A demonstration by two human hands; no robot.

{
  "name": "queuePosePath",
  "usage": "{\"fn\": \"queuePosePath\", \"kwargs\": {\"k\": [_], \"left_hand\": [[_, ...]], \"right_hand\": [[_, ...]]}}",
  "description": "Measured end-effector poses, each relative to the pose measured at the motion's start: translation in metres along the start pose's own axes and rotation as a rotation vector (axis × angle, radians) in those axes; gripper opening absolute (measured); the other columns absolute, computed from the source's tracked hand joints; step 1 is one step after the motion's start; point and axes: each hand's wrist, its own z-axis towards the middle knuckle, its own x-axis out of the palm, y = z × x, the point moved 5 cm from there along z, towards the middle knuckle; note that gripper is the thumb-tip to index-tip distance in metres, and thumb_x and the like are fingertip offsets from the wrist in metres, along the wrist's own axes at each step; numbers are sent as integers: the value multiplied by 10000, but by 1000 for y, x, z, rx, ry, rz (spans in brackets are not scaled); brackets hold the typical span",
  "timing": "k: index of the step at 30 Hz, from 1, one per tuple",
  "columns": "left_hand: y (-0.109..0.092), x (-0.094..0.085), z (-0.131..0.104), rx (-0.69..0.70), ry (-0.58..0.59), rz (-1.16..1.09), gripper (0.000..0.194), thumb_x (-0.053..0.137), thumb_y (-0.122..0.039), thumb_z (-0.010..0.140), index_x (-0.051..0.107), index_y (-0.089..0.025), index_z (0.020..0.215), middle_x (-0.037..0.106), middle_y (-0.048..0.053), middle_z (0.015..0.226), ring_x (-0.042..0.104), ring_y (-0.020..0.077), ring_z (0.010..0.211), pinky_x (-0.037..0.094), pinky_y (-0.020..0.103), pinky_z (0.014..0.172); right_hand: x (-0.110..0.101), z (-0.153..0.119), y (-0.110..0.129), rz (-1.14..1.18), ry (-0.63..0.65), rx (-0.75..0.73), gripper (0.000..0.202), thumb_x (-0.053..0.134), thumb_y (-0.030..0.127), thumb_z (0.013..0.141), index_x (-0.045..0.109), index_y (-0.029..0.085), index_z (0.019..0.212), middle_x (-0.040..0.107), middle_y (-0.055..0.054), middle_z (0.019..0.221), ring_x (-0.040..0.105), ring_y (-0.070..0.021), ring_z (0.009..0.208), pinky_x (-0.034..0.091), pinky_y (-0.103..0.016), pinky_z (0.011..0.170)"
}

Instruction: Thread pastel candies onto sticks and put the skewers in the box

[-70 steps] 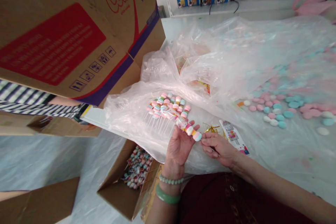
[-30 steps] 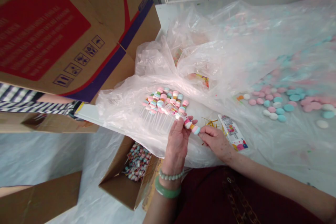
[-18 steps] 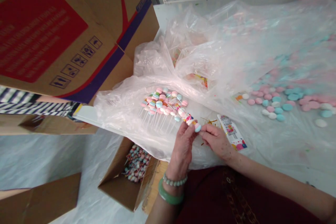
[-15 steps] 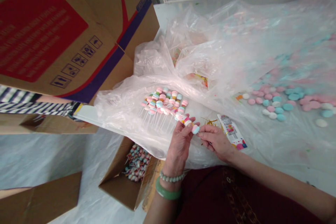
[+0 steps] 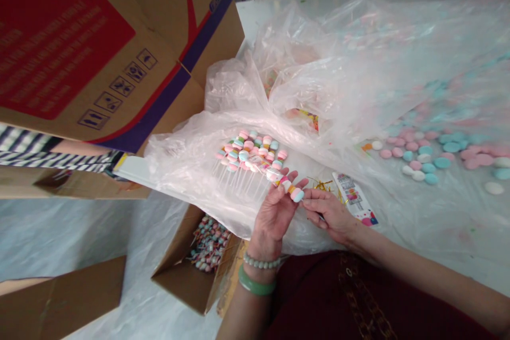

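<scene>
A candy skewer (image 5: 292, 190) of pink, white, yellow and blue pieces lies across my left hand (image 5: 279, 212), its upper part in a printed clear wrapper. The fingers of that hand are spread behind the skewer, and its thumb is off the lowest pieces. At the lower end, just below the blue piece, my right hand (image 5: 329, 212) pinches the stick, which its fingertips mostly hide. Beyond my left hand, several finished candy skewers (image 5: 249, 151) lie side by side on clear plastic sheeting (image 5: 187, 143), white sticks towards me. A printed card (image 5: 354, 199) and gold twist ties (image 5: 323, 186) lie beside my right hand.
Loose pink, white and blue candies (image 5: 430, 156) are spread at the right, partly under plastic. A big carton (image 5: 159, 85) stands at the left. Below the table edge, an open box (image 5: 179, 281) holds many candy skewers. Another person's striped sleeve (image 5: 24, 151) shows behind the carton.
My left thumb has drawn back from the candy pieces, and its fingers have opened wider. The right hand still pinches the stick. The whole view has shifted slightly.
</scene>
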Motion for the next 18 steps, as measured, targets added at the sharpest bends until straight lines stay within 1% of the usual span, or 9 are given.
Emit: {"fn": "queuePosePath", "kwargs": {"k": [2,4,6,7,8,10,13,15,18], "left_hand": [[-8,-1,1,-16,52,-53,483,752,-365,705,597,-194,1129,612,88,1195,548,296,1156,419,465,979],[-16,-4,4,-4,46,-81,446,695,-429,755,603,-204,1128,627,77,1158,538,290,1166,410,493,982],[-21,-5,6,28,20,-77,345,650,-395,805,622,-197,1087,662,57,1027,592,253,1077,418,481,978],[-22,-6,7,51,-3,-73,281,636,-359,823,635,-187,1046,669,46,947,619,232,1014,427,464,973],[-23,-7,8,72,-37,-70,215,623,-322,837,645,-175,992,669,38,875,637,214,957,438,446,964],[-23,-11,9,98,-134,-72,118,597,-258,855,643,-151,872,662,37,799,652,200,901,460,422,937],[-24,-16,9,136,-265,-97,117,552,-180,875,619,-141,787,660,34,779,663,189,861,487,396,890],[-27,-17,9,181,-291,-122,134,529,-159,885,615,-142,783,651,17,752,665,171,809,501,373,856],[-30,-14,9,230,-277,-139,146,529,-172,889,612,-140,774,643,3,726,662,155,773,510,343,829]], "right_hand": [[1,-1,-1,50,44,65,138,607,272,751,558,150,711,394,92,405,219,-28,326,113,-190,346],[2,-1,-4,95,77,160,131,618,269,723,560,151,721,399,95,399,206,-27,308,105,-193,338],[3,-2,-8,118,98,233,138,624,277,700,550,162,724,392,102,399,192,-27,299,101,-195,333],[2,-2,-9,102,94,243,141,619,285,698,547,167,723,387,104,400,189,-29,299,102,-195,332],[1,-1,-8,57,72,231,140,612,293,701,543,172,715,384,105,400,195,-31,302,107,-196,332],[-4,0,-6,-124,-12,168,141,595,303,716,538,177,690,394,97,405,234,-37,315,133,-195,337],[-9,-1,0,-398,-130,80,158,564,310,744,526,185,655,423,83,422,300,-47,349,184,-193,357],[-9,-1,1,-464,-138,68,166,546,313,752,518,190,644,420,82,429,311,-51,365,200,-197,374],[-6,0,1,-480,-119,65,164,532,310,752,512,193,640,404,86,428,301,-54,375,204,-206,393]]}}
